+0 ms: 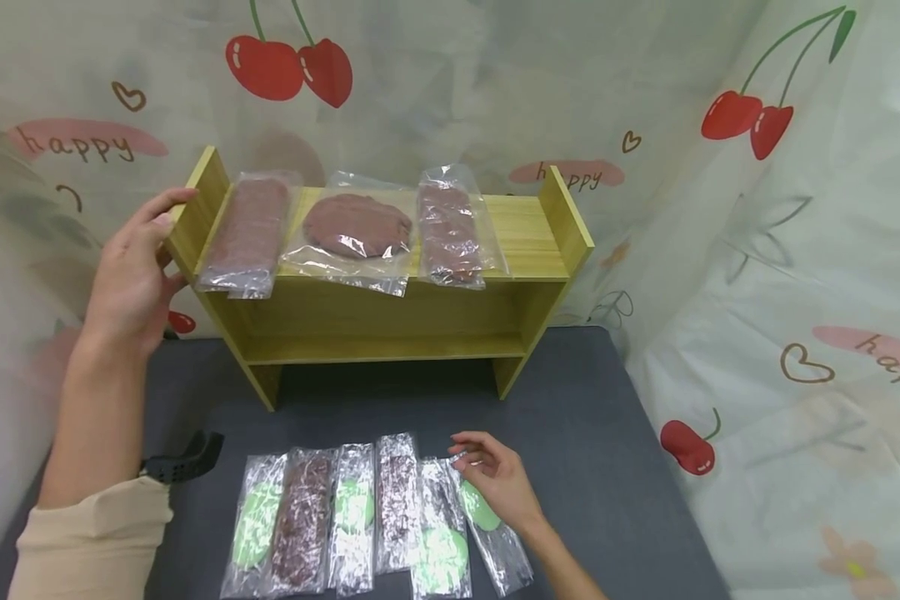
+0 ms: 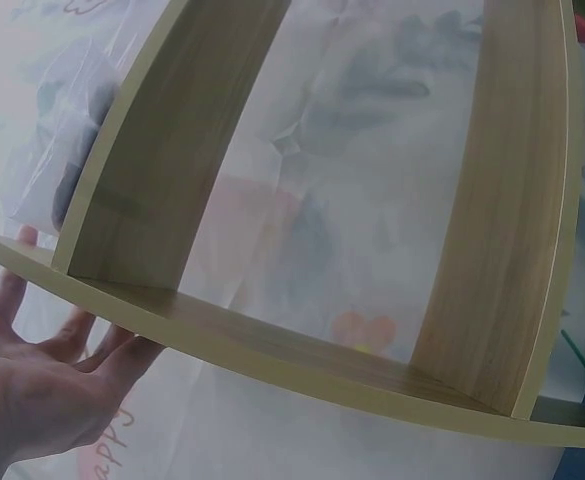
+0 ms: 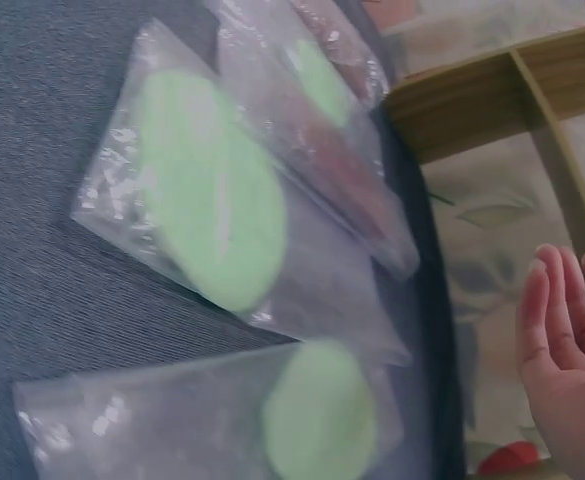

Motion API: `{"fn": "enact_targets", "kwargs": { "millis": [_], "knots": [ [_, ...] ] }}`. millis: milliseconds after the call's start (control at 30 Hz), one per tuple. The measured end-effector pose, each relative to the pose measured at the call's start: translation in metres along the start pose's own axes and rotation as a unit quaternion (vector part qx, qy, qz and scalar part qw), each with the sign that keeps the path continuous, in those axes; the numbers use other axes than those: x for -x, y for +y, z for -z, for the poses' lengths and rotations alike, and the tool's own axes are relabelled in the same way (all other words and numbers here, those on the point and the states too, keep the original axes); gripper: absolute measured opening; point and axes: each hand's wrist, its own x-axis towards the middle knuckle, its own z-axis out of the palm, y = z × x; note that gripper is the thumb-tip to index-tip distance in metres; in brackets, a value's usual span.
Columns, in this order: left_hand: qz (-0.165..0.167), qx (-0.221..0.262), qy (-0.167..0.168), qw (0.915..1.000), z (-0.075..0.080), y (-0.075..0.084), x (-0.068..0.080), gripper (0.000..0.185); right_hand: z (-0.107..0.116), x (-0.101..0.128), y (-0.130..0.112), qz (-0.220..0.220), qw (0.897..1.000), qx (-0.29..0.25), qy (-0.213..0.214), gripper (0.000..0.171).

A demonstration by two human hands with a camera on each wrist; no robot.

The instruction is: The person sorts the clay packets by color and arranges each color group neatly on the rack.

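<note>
My left hand (image 1: 131,267) grips the left side panel (image 1: 204,200) of a small two-tier wooden shelf (image 1: 390,321). In the left wrist view, several fingers (image 2: 67,335) lie against the panel's outer face. Three clear bags of brown, flat pieces lie on the top tier: a long one (image 1: 249,221), a round one (image 1: 356,225) and a narrow one (image 1: 448,229). My right hand (image 1: 498,479), fingers loosely bent and holding nothing, hovers over the rightmost bag (image 1: 506,558), which has a light green oval (image 1: 480,506) in it. The right wrist view shows this hand's fingers (image 3: 562,310) beside the shelf.
In front of the shelf, several clear bags lie in a row on the dark table (image 1: 607,467). Some hold green ovals (image 1: 257,525), others brown strips (image 1: 300,525). A cherry-printed curtain (image 1: 450,83) surrounds the table at the back and sides.
</note>
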Motion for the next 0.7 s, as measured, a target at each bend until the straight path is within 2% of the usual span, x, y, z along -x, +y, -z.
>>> {"fn": "enact_targets", "kwargs": {
  "millis": [433, 700],
  "knots": [
    [0.001, 0.01, -0.001, 1.0, 0.0, -0.001, 0.0, 0.039, -0.021, 0.003, 0.023, -0.097, 0.995, -0.032, 0.009, 0.036],
    [-0.006, 0.01, -0.001, 0.9999, -0.001, -0.002, 0.0, 0.039, -0.032, 0.005, 0.034, -0.123, 0.992, 0.004, -0.002, 0.039]
  ]
}}
